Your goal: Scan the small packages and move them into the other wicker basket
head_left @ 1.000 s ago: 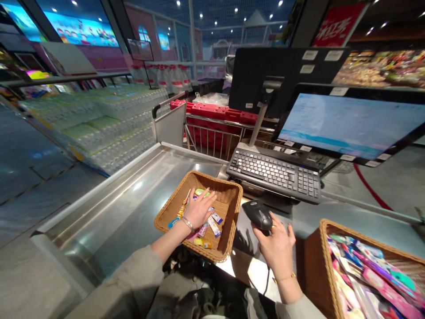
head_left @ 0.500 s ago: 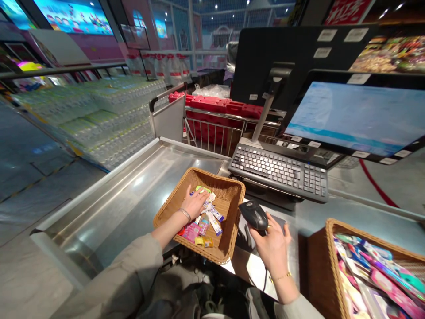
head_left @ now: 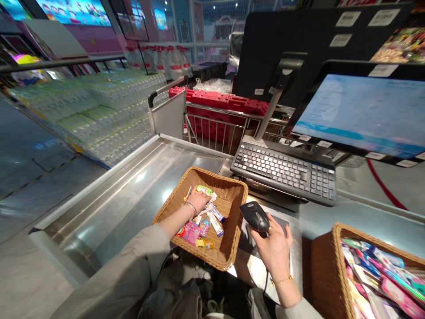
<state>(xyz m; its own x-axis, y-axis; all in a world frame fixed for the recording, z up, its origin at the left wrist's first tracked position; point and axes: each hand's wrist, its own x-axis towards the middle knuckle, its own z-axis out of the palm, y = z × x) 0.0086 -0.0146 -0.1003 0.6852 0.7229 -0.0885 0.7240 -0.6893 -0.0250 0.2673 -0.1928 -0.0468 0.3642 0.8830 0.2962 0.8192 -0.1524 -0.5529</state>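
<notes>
Your left hand (head_left: 198, 202) is down in the wicker basket (head_left: 239, 212), fingers curled over the small packets (head_left: 212, 220) near its far wall. I cannot tell whether they have closed on one or only rest on the pile. Your right hand (head_left: 275, 246) is wrapped around the grip of the barcode scanner (head_left: 255, 215), which is raised just beside the basket's right rim with its head towards the basket. The packets lie loose and overlapping, so I would pinch a single one by its edge rather than scoop. The green packet (head_left: 203, 189) just past your fingertips lies clear of the rest, while the pink packet (head_left: 191, 231) sits under your wrist. Turn the printed side up to the scanner and hold both hands steady while it reads. A second basket (head_left: 336, 248) of longer packets stands well to your right. The keyboard (head_left: 285, 170) and screen (head_left: 361, 113) are beyond the scanner. The steel counter (head_left: 133, 195) runs off to the left, with a shopping cart (head_left: 215, 130) behind it.
</notes>
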